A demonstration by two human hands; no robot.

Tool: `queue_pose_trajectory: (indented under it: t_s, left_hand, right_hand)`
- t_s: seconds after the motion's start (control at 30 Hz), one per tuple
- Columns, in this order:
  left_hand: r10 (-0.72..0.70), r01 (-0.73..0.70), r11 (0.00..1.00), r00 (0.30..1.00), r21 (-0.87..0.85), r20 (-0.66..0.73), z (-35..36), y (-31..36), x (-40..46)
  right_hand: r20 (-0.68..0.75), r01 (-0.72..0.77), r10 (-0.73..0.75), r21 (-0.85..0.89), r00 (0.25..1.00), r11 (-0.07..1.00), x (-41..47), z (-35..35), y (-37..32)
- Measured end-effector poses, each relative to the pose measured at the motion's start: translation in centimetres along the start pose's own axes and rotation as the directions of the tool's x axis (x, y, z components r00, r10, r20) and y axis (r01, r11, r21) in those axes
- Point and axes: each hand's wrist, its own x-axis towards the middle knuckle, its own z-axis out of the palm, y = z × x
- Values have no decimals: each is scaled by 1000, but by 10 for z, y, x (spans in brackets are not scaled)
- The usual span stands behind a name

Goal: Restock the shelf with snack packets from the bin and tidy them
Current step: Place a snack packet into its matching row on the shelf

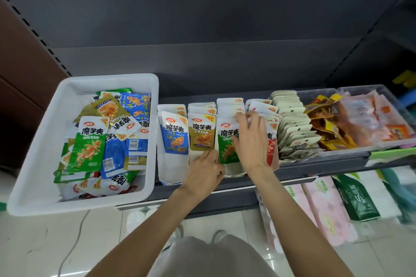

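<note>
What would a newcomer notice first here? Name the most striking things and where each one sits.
The two hands at centre draw the eye: the left hand pinches the foot of the green packet row, while the right hand lies across the packet tops beside it. To the left sits a white bin heaped with loose packets, and blue and olive rows stand upright on the shelf.

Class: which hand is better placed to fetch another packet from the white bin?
Left. The left hand lies nearer the white bin; the right hand rests on the green row.
</note>
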Motion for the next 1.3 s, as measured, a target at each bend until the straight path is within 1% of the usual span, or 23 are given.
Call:
queue_pose_trajectory:
  t_s: [0.03,0.1,0.3,0.37,0.43,0.5,0.57,0.63,0.67,0.7,0.77,0.8,0.87,0.93,0.97,1.03,1.13,1.23,1.3]
  left_hand:
    - [2,-2,1000,1000,-2,-5,1,0,0]
    - [9,-9,1000,1000,5,-13,1,0,0]
    - [32,-33,999,998,-1,-44,8,-4,-1]
    - [51,-55,997,995,-45,-87,7,-6,-4]
    - [50,-71,992,982,-107,-180,0,-11,-10]
    - [18,-84,979,944,-186,-330,-15,-22,-20]
    - [-54,-76,968,867,-239,-495,-37,-39,-36]
    - [-166,-12,963,761,-269,-627,-60,-66,-56]
    - [-223,42,959,721,-279,-656,-69,-83,-67]
    - [-278,111,953,696,-283,-662,-76,-103,-77]
    - [-386,301,922,683,-243,-620,-83,-148,-97]
    - [-443,398,893,693,-210,-569,-83,-167,-104]
    - [-556,538,825,718,-173,-419,-81,-197,-115]
    - [-657,637,751,691,-176,-300,-84,-219,-123]
    - [-686,662,726,676,-188,-270,-85,-227,-125]
    - [-705,670,709,669,-220,-237,-86,-239,-125]
    - [-710,661,701,682,-267,-176,-87,-245,-119]
    - [-702,654,707,697,-271,-148,-85,-249,-112]
    - [-720,671,684,683,-287,-120,-84,-253,-109]
  right_hand:
    - [-21,-29,29,-5,999,1000,1,0,0]
    - [-15,-88,89,32,996,996,0,0,2]
    - [50,-197,191,192,980,961,-10,-8,4]
    - [17,-198,199,223,980,955,-14,-16,1]
    - [-62,-188,216,301,975,935,-20,-24,-5]
    - [-141,-137,216,431,966,892,-26,-30,-17]
    - [-175,-39,163,556,971,830,-30,-37,-38]
    - [-141,50,54,640,989,767,-29,-42,-67]
    - [-108,95,-28,681,994,726,-28,-43,-84]
    - [-76,143,-127,710,989,689,-25,-42,-101]
    - [7,226,-331,717,944,659,-19,-34,-140]
    - [66,251,-409,697,910,671,-15,-26,-156]
    - [180,288,-499,633,848,718,-6,-8,-185]
    - [277,297,-540,599,795,744,2,15,-215]
    - [325,290,-548,587,771,756,6,26,-228]
    - [428,245,-531,562,731,790,14,48,-251]
    - [553,155,-441,487,707,860,17,75,-276]
    - [563,189,-394,388,726,902,12,90,-288]
    - [569,169,-389,400,724,901,11,93,-287]
